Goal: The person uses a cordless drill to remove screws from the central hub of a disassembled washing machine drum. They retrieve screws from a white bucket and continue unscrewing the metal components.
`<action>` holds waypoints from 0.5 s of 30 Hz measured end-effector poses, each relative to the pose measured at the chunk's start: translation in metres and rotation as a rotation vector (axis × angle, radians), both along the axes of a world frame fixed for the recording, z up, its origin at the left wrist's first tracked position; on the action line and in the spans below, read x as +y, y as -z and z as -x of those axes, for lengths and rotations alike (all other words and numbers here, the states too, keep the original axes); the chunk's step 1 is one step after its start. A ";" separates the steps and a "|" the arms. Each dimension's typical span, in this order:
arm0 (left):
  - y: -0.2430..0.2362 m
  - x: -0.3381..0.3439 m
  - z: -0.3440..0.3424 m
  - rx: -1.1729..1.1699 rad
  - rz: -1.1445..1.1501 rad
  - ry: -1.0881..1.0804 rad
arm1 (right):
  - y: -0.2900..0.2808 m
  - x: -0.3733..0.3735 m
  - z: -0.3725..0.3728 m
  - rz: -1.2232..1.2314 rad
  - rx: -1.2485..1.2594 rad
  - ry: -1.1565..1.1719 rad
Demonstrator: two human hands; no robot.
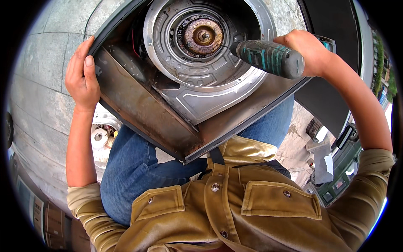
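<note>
Floor [42, 80]: grey slabs at 9 o'clock | car [342, 185]: seen at 4 | casing [138, 101]: held at 12, hub [204, 37] exposed | left hand [82, 77]: laid along casing's 10 o'clock edge, grip cannot be told | right hand [308, 52]: at 2, drill [268, 59] grasped, nose pointed toward 9, near hub.

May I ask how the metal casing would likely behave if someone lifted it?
The metal casing is probably stiff, with its sheet walls meeting at a squared corner. It may feel heavier toward the far side, where the round housing sits. Its brown-stained inside looks grimy, so a grip there could slip.
</note>
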State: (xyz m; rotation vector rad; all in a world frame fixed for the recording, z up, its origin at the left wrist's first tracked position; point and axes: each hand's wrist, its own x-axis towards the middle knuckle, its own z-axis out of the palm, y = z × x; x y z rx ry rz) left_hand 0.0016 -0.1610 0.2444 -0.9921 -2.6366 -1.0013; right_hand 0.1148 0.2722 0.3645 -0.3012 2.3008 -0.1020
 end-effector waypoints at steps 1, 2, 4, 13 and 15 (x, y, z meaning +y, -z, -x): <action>-0.001 -0.001 0.000 -0.024 0.022 0.000 | 0.001 0.001 0.000 0.004 0.005 0.003; -0.002 -0.002 0.000 -0.047 0.044 0.000 | 0.001 0.001 0.000 0.009 0.011 0.006; -0.002 -0.002 0.000 -0.045 0.039 0.004 | 0.003 0.003 -0.001 0.016 0.028 -0.015; 0.001 0.000 0.000 -0.020 -0.031 -0.014 | 0.003 0.001 0.001 0.011 0.022 -0.016; 0.001 0.001 0.000 -0.002 -0.052 -0.015 | 0.003 0.003 0.000 0.023 0.034 -0.015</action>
